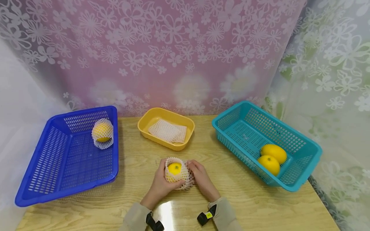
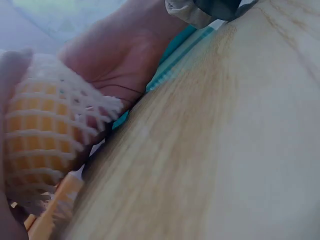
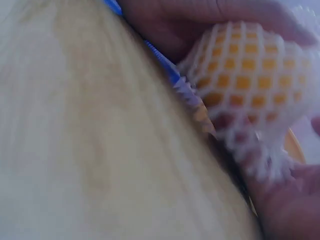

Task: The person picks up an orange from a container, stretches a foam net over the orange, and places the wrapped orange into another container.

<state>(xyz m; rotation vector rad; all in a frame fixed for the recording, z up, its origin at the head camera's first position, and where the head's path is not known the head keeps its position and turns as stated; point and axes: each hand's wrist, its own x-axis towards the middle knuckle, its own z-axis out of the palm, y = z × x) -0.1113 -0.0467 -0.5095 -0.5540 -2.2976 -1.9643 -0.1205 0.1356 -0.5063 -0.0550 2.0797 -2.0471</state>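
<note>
One yellow fruit (image 1: 175, 168), partly sleeved in white foam netting (image 1: 189, 182), at the near middle of the wooden table (image 1: 136, 183), as I see it; left hand (image 1: 163, 183) curled round the sleeved fruit from the left; right hand (image 1: 203, 179) pinching the netting's loose right end; blue basket (image 1: 78, 163) at left, containing one netted fruit (image 1: 102, 132) by its right wall; yellow tray (image 1: 180, 147) at far centre, holding flat net sleeves (image 1: 164, 130); teal basket (image 1: 240, 134) at right, two bare fruits (image 1: 268, 164) touching in its near part.

Beige sleeves (image 1: 135, 217), black wrist straps (image 1: 149, 219)
</note>
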